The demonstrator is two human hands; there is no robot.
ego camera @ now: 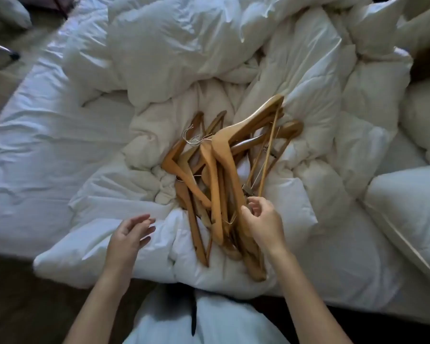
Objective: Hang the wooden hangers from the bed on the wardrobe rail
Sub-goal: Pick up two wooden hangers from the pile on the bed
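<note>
Several wooden hangers [219, 175] lie in a tangled pile on the rumpled white duvet [184, 70] in the middle of the bed. Their metal hooks [193, 139] show at the pile's upper left. My right hand [263, 219] reaches into the near right edge of the pile, fingers curled around the lower end of a hanger, near its thin bar [267, 157]. My left hand [129, 234] hovers over the duvet left of the pile, fingers apart and holding nothing. The wardrobe rail is not in view.
A flat white sheet [35, 150] covers the left part of the bed. Pillows [412, 214] are stacked at the right. Dark floor [30, 306] lies along the bed's near edge. A curved metal piece of furniture [3, 49] stands at the far left.
</note>
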